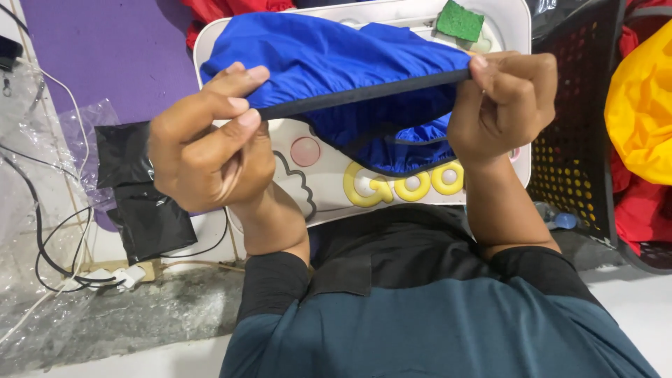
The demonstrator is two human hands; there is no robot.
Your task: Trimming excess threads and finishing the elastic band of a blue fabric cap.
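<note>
Blue cloth: thin, smooth, slight sheen; black trim matt. White board: glossy plastic. Green sponge: rough.

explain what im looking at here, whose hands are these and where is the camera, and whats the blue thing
There is no machine here: a person works with two bare hands, and the single picture comes from a camera worn on that person's head, looking down. That is why the dark teal and black shirt fills the bottom edge.

The left hand and the right hand each pinch the black elastic edge of a blue fabric piece, stretching it taut between them.

Under it lies a white tray-like board with rounded corners and a cartoon print; a green sponge sits at its far end. To the right stands a black perforated basket beside yellow fabric and red fabric. To the left are black plastic bags, clear plastic wrap and cables, on a purple mat.
</note>
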